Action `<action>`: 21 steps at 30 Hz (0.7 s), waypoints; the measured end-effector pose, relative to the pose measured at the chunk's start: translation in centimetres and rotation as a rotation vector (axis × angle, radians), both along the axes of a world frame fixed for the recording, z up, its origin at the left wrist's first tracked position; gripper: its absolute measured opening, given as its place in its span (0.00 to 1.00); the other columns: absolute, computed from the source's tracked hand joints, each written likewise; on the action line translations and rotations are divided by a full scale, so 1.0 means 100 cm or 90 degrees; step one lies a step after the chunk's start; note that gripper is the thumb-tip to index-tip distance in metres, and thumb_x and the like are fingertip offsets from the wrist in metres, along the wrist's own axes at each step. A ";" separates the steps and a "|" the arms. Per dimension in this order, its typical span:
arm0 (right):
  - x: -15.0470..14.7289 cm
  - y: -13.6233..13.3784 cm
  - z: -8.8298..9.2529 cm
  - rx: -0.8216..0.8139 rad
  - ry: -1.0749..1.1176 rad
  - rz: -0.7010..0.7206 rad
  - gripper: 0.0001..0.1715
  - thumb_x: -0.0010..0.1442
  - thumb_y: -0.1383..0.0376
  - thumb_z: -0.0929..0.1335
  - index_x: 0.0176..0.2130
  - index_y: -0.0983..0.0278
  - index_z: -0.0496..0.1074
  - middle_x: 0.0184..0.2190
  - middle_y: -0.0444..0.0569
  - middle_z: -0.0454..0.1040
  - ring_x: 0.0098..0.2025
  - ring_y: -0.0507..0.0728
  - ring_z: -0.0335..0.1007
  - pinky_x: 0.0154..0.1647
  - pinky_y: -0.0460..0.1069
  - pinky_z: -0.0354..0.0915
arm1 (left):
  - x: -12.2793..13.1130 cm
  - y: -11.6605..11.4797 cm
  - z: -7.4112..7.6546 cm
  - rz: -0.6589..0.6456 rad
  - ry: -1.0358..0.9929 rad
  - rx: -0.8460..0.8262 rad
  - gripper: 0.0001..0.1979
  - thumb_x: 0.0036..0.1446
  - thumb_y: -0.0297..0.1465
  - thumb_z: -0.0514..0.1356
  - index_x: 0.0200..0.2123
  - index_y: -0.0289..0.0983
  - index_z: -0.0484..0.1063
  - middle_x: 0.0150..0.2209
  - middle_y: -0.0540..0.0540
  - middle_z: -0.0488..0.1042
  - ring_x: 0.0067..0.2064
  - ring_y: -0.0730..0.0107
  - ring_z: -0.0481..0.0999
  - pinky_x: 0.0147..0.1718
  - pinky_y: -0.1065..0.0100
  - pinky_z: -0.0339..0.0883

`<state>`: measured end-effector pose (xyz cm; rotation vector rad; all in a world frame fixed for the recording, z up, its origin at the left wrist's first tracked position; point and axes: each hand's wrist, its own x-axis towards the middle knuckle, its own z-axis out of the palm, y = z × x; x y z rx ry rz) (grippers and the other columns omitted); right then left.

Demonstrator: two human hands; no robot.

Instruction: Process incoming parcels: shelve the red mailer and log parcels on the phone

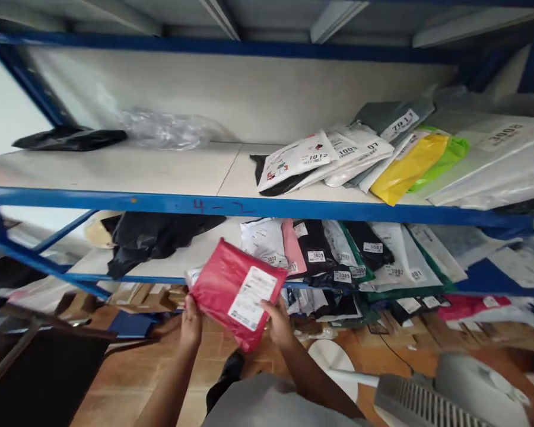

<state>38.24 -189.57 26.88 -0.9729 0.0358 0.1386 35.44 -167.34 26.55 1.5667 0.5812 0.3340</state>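
Observation:
A red plastic mailer bag (216, 284) with a white printed label (253, 296) is held tilted in front of the shelves. My left hand (191, 320) grips its lower left corner, fingers mostly hidden underneath. Closed on the right edge is my right hand (278, 323), its thumb on the label. A whitish packet edge (193, 275) peeks out behind the red bag at the left; whether my left hand holds it too, I cannot tell.
Numbered parcels, including a white bag (298, 160) and a yellow bag (398, 172), lie on the upper shelf (169, 172). Several labelled parcels (314, 252) fill the shelf below, beside a dark cloth-like heap (155, 234). Below right stands a grey-white fan (427, 397); boxes (146, 296) sit lower left.

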 end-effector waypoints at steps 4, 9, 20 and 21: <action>-0.007 -0.078 -0.003 0.038 0.106 -0.309 0.42 0.38 0.62 0.78 0.53 0.62 0.68 0.41 0.54 0.80 0.40 0.65 0.78 0.44 0.60 0.73 | 0.071 -0.004 0.017 -0.214 -0.063 0.106 0.20 0.53 0.49 0.58 0.22 0.40 0.62 0.23 0.50 0.63 0.31 0.64 0.66 0.36 0.66 0.62; -0.058 -0.134 0.012 -0.004 0.093 -0.667 0.43 0.45 0.60 0.75 0.59 0.62 0.64 0.49 0.57 0.75 0.49 0.66 0.75 0.50 0.64 0.70 | 0.149 -0.066 0.037 -0.577 -0.120 0.171 0.27 0.41 0.42 0.70 0.43 0.40 0.68 0.29 0.51 0.70 0.31 0.66 0.68 0.34 0.68 0.61; -0.100 -0.120 0.003 -0.078 0.107 -0.868 0.42 0.51 0.57 0.74 0.61 0.59 0.62 0.55 0.56 0.71 0.52 0.66 0.73 0.55 0.64 0.66 | 0.206 -0.204 0.003 -0.816 -0.127 0.294 0.14 0.61 0.41 0.58 0.39 0.34 0.72 0.36 0.46 0.73 0.38 0.66 0.73 0.43 0.58 0.67; -0.098 -0.123 -0.001 -0.084 0.110 -0.869 0.42 0.50 0.57 0.74 0.60 0.60 0.62 0.54 0.57 0.72 0.50 0.66 0.74 0.54 0.64 0.67 | 0.207 -0.196 0.004 -0.820 -0.143 0.277 0.14 0.61 0.40 0.57 0.38 0.35 0.72 0.35 0.46 0.73 0.38 0.66 0.73 0.42 0.58 0.67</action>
